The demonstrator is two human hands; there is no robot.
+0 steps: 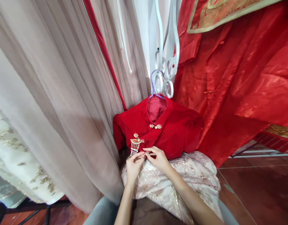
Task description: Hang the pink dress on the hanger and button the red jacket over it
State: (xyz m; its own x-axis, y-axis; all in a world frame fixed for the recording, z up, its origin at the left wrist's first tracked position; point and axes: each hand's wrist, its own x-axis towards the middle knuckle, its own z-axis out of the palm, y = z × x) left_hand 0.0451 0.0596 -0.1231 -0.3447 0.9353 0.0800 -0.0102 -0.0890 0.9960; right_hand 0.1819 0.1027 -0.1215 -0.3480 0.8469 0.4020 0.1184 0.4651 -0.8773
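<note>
A red velvet top (174,134) hangs on a purple hanger (152,82), its lower part over a pale gold-patterned skirt (195,175). A gold flower clasp (155,126) sits just under its collar, and a beaded tassel brooch (136,144) is on its left front. My left hand (134,164) and my right hand (158,157) meet at the top's lower front edge, below the brooch. Fingertips of both are pinched together around a small fastening that is mostly hidden between them.
Greyish-pink curtain-like fabric (71,93) drapes along the left. White scrolled metalwork (169,68) stands behind the hanger. Large red satin garments (228,78) hang at the right, above a red tiled floor (258,187).
</note>
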